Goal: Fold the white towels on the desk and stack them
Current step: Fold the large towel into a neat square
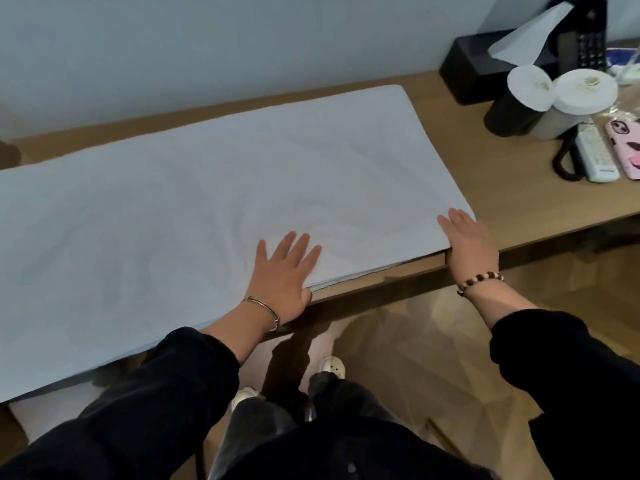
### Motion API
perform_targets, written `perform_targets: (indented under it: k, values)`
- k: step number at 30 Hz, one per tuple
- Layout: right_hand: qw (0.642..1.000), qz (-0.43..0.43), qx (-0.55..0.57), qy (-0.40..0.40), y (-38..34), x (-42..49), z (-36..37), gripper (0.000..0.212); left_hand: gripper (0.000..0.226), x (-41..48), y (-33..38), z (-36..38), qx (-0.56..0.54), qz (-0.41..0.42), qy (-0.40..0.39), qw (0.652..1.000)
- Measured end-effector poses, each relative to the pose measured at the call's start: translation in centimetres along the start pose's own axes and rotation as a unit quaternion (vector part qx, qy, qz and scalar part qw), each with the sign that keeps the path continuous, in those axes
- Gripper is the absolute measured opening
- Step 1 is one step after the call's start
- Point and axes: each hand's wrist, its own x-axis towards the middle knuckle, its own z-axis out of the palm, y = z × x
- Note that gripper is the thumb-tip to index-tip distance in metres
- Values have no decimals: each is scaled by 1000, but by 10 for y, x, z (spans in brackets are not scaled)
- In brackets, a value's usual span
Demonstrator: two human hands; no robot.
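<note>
The white towel (pixel 207 202) lies spread along the wooden desk (pixel 519 206), running from 9 o'clock across to about 2 o'clock. Its left stretch seems to hang past the desk's near edge at 7 o'clock.

It looks soft, limp and light — likely to sag and trail when lifted, and to drag on the wood rather than slide. Corners are the sensible holds: the near right one at 4 o'clock and the rounded far one at 1 o'clock. Stacked edges show along the near side, so any pinch there should probably catch every layer together.

The left hand (pixel 282 271) rests flat on the cloth at 6 o'clock, fingers straight and fanned, grasping nothing. The right hand (pixel 469 242) lies flat on the near right corner, fingers straight — its thumb is hidden at the desk edge.

The towel reads white with a bluish cast, mostly smooth, with faint swirling creases around its middle.
</note>
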Motion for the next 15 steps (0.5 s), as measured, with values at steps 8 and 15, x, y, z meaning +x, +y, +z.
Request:
perform_targets:
  k: [8, 15]
  values:
    - [993, 65, -87, -54, -5, 15, -10, 73, 67, 16, 23, -12, -10, 141, 45, 989]
    - [988, 92, 41, -120, -61, 15, -15, 86, 54, 38, 14, -18, -126, 12, 45, 991]
